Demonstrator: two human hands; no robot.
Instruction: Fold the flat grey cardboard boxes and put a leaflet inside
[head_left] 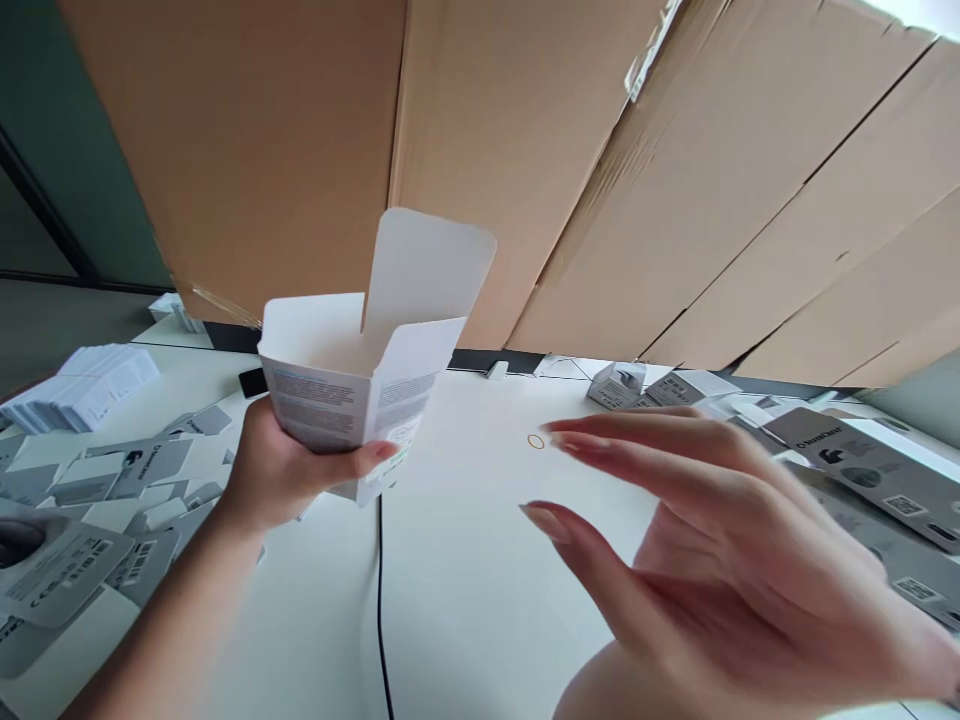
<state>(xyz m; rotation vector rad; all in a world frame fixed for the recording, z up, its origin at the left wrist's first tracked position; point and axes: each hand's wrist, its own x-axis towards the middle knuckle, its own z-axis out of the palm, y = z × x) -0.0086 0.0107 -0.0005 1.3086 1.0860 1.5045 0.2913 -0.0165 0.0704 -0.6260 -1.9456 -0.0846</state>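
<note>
A small white carton (319, 405) with grey printed text stands tilted in the air, its top flaps raised and its mouth uncovered. My left hand (300, 465) grips it low down, the thumb across the near side and the other fingers hidden behind. What lies at the bottom of the carton is out of sight. To the right, my right hand (697, 540) hovers over the white table (495, 600), thumb and fingers spread apart with nothing between them. It is apart from the carton.
Flattened grey-and-white cartons (142, 470) lie piled at the left, beyond them a banded stack of white cards (90, 385). Printed boxes (862, 460) crowd the right side. Tall brown cardboard (510, 150) walls off the back. A black cable (381, 610) runs down the table.
</note>
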